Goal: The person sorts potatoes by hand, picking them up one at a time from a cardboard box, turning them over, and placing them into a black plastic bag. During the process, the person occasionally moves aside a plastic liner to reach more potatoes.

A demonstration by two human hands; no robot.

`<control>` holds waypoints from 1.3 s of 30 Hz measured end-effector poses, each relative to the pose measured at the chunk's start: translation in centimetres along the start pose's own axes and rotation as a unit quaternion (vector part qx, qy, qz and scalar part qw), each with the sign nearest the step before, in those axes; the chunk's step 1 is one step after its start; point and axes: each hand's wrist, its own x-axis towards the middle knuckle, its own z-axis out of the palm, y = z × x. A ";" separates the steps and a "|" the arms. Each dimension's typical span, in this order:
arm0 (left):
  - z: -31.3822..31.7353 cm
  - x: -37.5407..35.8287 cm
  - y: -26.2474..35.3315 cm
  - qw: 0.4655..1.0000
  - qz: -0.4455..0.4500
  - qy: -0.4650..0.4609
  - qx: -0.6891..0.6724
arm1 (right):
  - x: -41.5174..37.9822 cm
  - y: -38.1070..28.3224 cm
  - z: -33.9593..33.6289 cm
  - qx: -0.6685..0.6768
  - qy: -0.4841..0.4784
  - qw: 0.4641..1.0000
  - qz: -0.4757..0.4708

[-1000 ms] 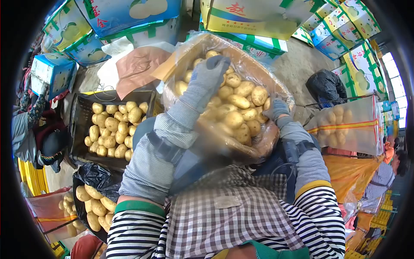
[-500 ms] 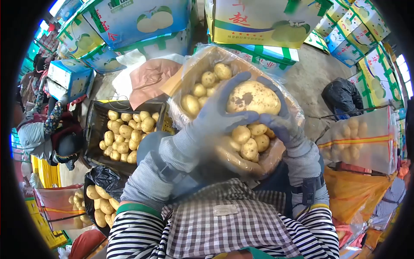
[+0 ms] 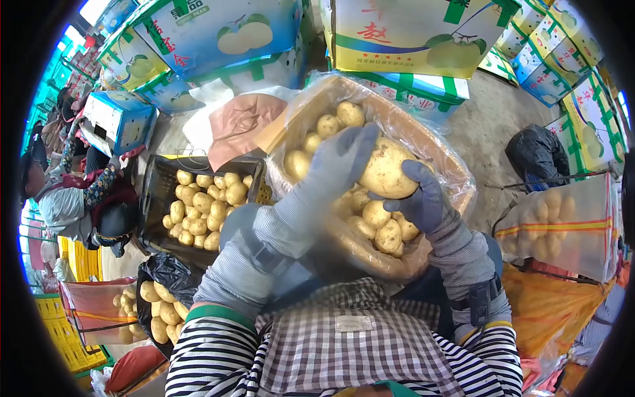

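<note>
Stacked fruit cartons [image 3: 218, 33], printed in blue, green and yellow, wall in the far side of a market floor [image 3: 479, 126] of bare concrete. In front of them a plastic-lined cardboard box [image 3: 423, 142] tilts toward the camera, its lower end close to the person's lap and its bed filled with loose potatoes [image 3: 380, 221]. Left of the box a black crate [image 3: 149, 192] sits on the floor with more yellow potatoes piled in it, and nearer the lower left corner a black bag [image 3: 165, 274] and a clear sack [image 3: 83, 308] hold still more. A filled clear sack with an orange band [image 3: 562, 221] stands at the right, beyond it a knotted black bag [image 3: 536, 152]. At the left edge another person in a patterned sleeve [image 3: 99, 192] bends over the floor.

Above the middle of the box, a large potato [image 3: 387, 169] is held up between both gloved hands, clear of the heap below. The left hand [image 3: 340, 162], in a grey-blue glove, lies flat against the potato's near-left side with fingers stretched long and together. The right hand [image 3: 417, 195] cups it from below and right, fingers curled up around its flank. Striped sleeves and a checked apron [image 3: 350, 337] fill the foreground.
</note>
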 end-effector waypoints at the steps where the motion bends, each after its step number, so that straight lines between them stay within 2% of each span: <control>1: -0.4 -0.1 -0.8 0.991 0.070 0.004 0.113 | 0.0 0.7 -0.4 0.032 0.003 0.999 0.027; 2: -1.1 0.0 -1.7 0.965 0.137 0.009 0.224 | 0.1 1.4 -0.8 0.063 0.006 0.997 0.055; 3: -1.5 0.1 -2.7 0.922 0.202 0.014 0.332 | 0.5 2.3 -1.3 0.139 -0.055 0.987 0.055; 6: -0.9 0.2 -4.4 0.905 0.306 0.109 0.276 | 0.5 3.0 -1.0 0.300 -0.181 0.934 0.075; 7: -1.1 0.4 -3.9 0.962 0.201 0.075 0.171 | 0.1 2.7 -0.4 0.223 -0.158 0.961 0.049; 8: -1.3 0.5 -3.4 0.993 0.090 0.039 0.059 | -0.4 2.5 0.4 0.142 -0.132 0.981 0.024; 10: -1.9 -0.4 -0.4 0.994 -0.007 -0.037 -0.101 | -1.5 2.3 1.7 -0.023 -0.079 0.996 -0.024; 12: -2.4 -2.2 2.5 0.975 0.028 -0.113 -0.190 | -1.8 2.3 2.6 -0.185 -0.043 0.977 -0.098; 13: -1.9 -2.7 2.5 0.983 0.040 -0.074 -0.165 | -1.7 2.2 3.0 -0.262 -0.024 0.954 -0.146; 15: -0.2 -3.5 2.3 0.992 0.055 0.025 -0.108 | -0.7 2.7 3.9 -0.395 -0.038 0.873 -0.283; 16: 0.0 -3.6 1.9 0.995 0.063 0.029 -0.069 | 0.0 3.0 2.5 -0.602 -0.039 0.713 -0.357; 17: 0.0 -3.4 1.1 0.997 0.065 0.045 -0.023 | 0.5 3.2 1.1 -0.744 -0.003 0.501 -0.441; 19: 0.0 -3.3 -0.3 0.977 0.176 0.117 -0.031 | 1.0 5.1 -1.3 -0.585 0.013 0.756 -0.293; 21: 2.3 -1.4 -1.4 0.972 0.117 0.183 -0.094 | 2.4 5.9 -5.4 -0.612 0.032 0.656 -0.440; 23: 1.7 -3.1 -1.0 0.962 0.156 0.205 0.089 | 2.6 5.9 -5.4 -0.533 0.004 0.729 -0.430; 24: 0.3 -4.7 2.0 0.974 0.078 0.208 0.052 | 2.5 4.9 -5.3 -0.479 0.001 0.800 -0.360; 25: -1.7 -7.0 3.6 0.981 0.040 0.187 -0.018 | 2.3 4.0 -4.4 -0.437 -0.003 0.850 -0.294; 26: -3.7 -10.1 5.1 0.983 0.009 0.159 -0.092 | 1.7 3.3 -3.7 -0.437 -0.018 0.865 -0.244; 28: -5.6 -12.0 4.6 0.972 -0.033 0.104 -0.207 | -1.3 2.3 1.2 -0.604 -0.068 0.762 -0.222; 30: -7.6 -11.3 1.5 0.955 -0.056 0.059 -0.286 | -3.7 4.1 6.3 -0.545 -0.092 0.810 -0.196; 33: -15.6 -20.9 1.4 0.884 -0.011 0.118 -0.452 | -4.9 6.5 5.8 -0.395 -0.086 0.902 -0.150; 34: -17.6 -24.0 1.7 0.871 -0.026 0.164 -0.462 | -4.8 7.2 5.2 -0.322 -0.133 0.918 -0.187; 37: -23.9 -34.1 2.7 0.819 -0.073 0.298 -0.485 | -3.7 6.2 1.5 -0.301 -0.044 0.936 -0.177; 38: -26.4 -35.8 -0.9 0.817 -0.081 0.332 -0.464 | -3.2 5.7 -0.1 -0.297 -0.065 0.936 -0.178; 39: -28.3 -38.7 -4.5 0.868 -0.054 0.409 -0.276 | -3.0 5.9 -0.3 -0.301 -0.053 0.932 -0.194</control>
